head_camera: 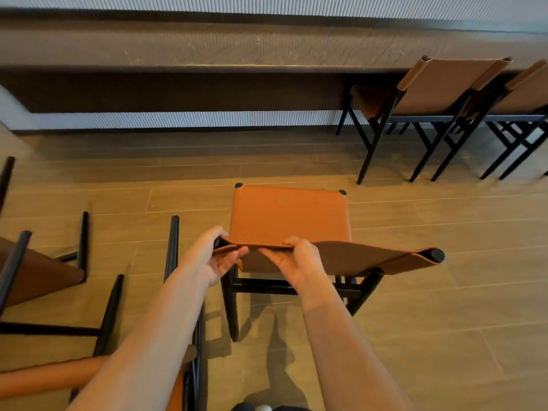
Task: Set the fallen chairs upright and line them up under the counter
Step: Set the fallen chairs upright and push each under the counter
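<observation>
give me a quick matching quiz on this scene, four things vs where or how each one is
Things:
1. middle chair
2. right chairs
3. left chair
4. counter

States:
A. fallen, on the floor
B. runs along the wall
C. upright, backrest held by left hand and right hand
D. upright, tucked under the counter

Pairs: 1-C, 2-D, 3-A, 4-B

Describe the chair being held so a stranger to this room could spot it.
Find the long brown counter along the wall, with two chairs tucked in at its right. On the floor before it stands one chair with a tan seat. Unlike the fallen chairs to its left, it is upright, the left hand and right hand gripping its backrest.
</observation>
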Available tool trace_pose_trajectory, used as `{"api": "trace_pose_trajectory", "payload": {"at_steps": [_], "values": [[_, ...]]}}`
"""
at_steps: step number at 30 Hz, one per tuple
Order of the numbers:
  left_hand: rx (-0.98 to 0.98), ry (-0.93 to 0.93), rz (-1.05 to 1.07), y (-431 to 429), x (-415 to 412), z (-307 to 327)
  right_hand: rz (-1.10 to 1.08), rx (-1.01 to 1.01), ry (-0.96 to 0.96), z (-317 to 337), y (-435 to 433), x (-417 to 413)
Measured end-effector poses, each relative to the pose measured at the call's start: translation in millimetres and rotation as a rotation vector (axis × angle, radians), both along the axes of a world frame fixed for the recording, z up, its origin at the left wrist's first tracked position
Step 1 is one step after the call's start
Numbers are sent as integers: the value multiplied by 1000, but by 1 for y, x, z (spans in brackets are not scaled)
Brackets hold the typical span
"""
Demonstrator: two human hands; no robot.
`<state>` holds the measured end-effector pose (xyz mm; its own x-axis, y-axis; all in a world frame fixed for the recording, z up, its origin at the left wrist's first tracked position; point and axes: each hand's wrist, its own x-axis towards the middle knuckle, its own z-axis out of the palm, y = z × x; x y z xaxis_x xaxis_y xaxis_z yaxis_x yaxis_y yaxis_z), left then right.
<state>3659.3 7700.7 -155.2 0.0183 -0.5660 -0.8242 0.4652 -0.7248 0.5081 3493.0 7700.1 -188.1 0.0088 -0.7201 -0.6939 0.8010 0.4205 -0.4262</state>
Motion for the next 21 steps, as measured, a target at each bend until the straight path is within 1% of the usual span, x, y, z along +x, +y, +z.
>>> {"api": "trace_pose_trajectory", "payload": {"at_steps": [5,12,21], "values": [[79,116,34,20,6,-22,50,60,49,-15,12,1],[159,172,64,47,12,-44,80,97,72,-27,43,2],[69,151,150,68,6,-51,80,117,116,-32,62,4]]}}
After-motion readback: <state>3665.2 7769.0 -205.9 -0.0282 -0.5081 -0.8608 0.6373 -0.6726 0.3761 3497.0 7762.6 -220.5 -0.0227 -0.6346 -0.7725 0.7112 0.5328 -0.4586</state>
